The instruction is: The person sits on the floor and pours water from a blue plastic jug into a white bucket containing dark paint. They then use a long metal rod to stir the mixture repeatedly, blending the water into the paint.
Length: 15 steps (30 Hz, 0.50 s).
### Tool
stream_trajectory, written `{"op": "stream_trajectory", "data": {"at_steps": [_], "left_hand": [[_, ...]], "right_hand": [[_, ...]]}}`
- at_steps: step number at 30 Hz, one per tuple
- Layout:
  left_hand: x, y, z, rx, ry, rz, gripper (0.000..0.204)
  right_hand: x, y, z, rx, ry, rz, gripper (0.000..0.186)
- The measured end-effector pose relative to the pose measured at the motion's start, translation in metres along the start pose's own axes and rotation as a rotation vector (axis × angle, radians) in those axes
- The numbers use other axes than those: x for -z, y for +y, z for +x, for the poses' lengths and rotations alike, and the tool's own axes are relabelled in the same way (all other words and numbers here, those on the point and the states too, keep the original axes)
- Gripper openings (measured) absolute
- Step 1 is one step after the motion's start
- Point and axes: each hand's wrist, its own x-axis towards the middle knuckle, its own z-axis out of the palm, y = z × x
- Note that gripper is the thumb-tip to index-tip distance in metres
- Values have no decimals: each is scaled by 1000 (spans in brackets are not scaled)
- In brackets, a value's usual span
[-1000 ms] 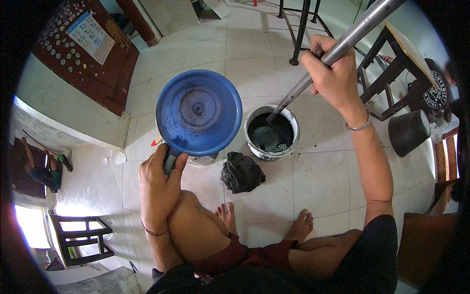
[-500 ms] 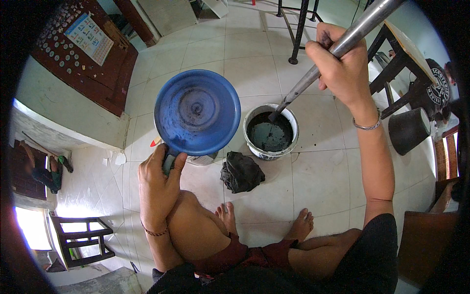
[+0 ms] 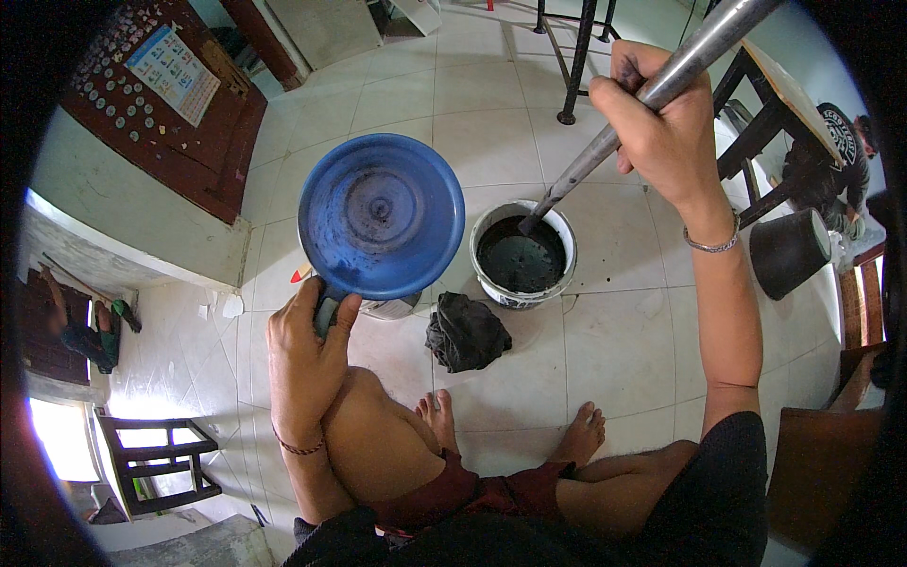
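Observation:
My left hand (image 3: pixel 310 364) is closed on the short handle of a blue plastic dipper (image 3: pixel 381 203), holding it above the floor to the left of a white bucket (image 3: pixel 515 300). Grey smudges mark the dipper's round face. Dark liquid (image 3: pixel 524 263) partly fills the bucket. Higher up on the right, my right hand (image 3: pixel 666 142) grips a grey metal pipe (image 3: pixel 586 168). The pipe slants down to the left, its narrow end reaching into the bucket at the liquid. A crumpled black cloth (image 3: pixel 468 333) lies on the tiles before the bucket.
Another container (image 3: pixel 389 309) is mostly hidden beneath the dipper. A black bucket (image 3: pixel 790 251) tilts at the right near a dark-legged table (image 3: pixel 756 142). Black metal legs (image 3: pixel 576 76) stand at the back. Other people (image 3: pixel 841 165) are at the right and far left.
The pale patches on the liquid's surface have shrunk, leaving it darker. Both hands, the dipper and the pipe stay nearly in place. At the far right, a person has shifted posture.

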Motion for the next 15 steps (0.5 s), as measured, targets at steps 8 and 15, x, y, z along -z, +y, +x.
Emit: {"op": "stream_trajectory", "data": {"at_steps": [8,15], "left_hand": [[1,1,1,5,-12,2,33],[1,0,1,-2,-3,-2,33]], "right_hand": [[-1,-2,0,-11,11,24,30],[0,-3,3,3,-3,29,29]]}}
